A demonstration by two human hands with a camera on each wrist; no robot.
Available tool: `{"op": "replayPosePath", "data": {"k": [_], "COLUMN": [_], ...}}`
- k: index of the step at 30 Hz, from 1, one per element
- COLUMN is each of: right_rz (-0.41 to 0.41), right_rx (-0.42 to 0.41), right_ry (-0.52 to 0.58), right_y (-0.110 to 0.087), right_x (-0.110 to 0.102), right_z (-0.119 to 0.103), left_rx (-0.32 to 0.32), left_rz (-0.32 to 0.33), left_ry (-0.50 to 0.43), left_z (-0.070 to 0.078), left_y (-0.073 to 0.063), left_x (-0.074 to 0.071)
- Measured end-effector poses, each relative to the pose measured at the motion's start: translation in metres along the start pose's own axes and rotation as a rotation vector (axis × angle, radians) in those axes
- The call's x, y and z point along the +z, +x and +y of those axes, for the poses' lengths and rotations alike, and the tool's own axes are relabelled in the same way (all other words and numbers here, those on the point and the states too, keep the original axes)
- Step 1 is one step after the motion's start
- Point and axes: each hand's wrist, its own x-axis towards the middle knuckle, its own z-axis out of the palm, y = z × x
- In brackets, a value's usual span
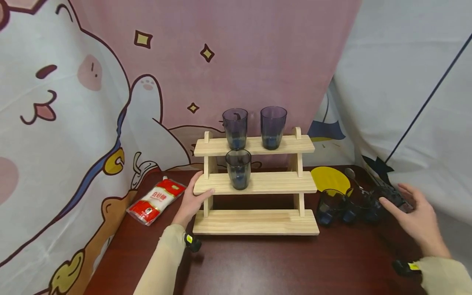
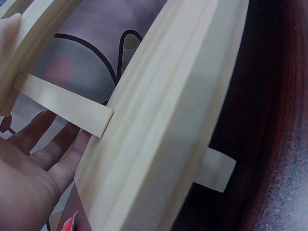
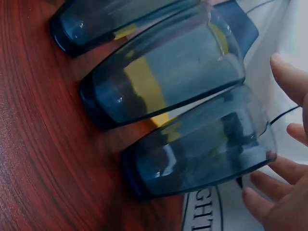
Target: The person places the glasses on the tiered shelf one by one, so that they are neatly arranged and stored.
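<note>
A three-tier wooden display stand (image 1: 254,224) stands at mid-table in the head view. My left hand (image 1: 192,201) grips the left end of its middle shelf, thumb over the front edge; the left wrist view shows the fingers (image 2: 36,134) around the side upright. Two tinted drinking glasses (image 1: 236,129) stand on the top shelf and another glass (image 1: 238,170) on the middle one. To the right of the stand, three more glasses (image 1: 329,208) stand in a row on the table. My right hand (image 1: 420,215) is beside the rightmost glass (image 3: 202,144), thumb and fingers spread around its rim.
A red and white sugar pouch (image 1: 156,200) lies left of the stand. Behind the row of glasses are a yellow round plate (image 1: 330,179) and a spoon (image 1: 350,173). A dark object (image 1: 396,196) sits by the right hand. Printed cloth (image 1: 280,61) hangs behind the table.
</note>
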Motion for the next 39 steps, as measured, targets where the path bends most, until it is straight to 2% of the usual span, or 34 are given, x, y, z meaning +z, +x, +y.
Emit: {"op": "replayPosePath", "data": {"k": [9, 15, 19, 22, 27, 31, 39], "right_rz": [-0.17, -0.217, -0.248, -0.269, -0.302, -0.32, -0.31], "right_rx": [0.02, 0.01, 0.047, 0.059, 0.067, 0.066, 0.061], "right_ry": [0.171, 0.386, 0.505, 0.652, 0.836, 0.882, 0.876], "right_y": [0.01, 0.012, 0.012, 0.013, 0.013, 0.014, 0.012], "right_x": [0.009, 0.016, 0.018, 0.018, 0.019, 0.02, 0.023], "right_z": [0.035, 0.048, 0.049, 0.051, 0.055, 0.057, 0.059], "left_rx": [-0.001, 0.008, 0.01, -0.013, -0.023, -0.016, 0.007], "left_rz": [0.001, 0.018, 0.012, 0.003, -0.003, -0.004, -0.004], "left_ry": [0.005, 0.003, 0.014, 0.004, -0.016, -0.019, 0.011], "left_z": [0.001, -0.022, -0.012, -0.001, -0.004, -0.003, -0.001], "left_y": [0.0, 0.012, 0.007, 0.002, 0.003, 0.003, 0.002], "left_x": [0.0, -0.001, -0.001, 0.0, -0.001, -0.001, -0.001]}}
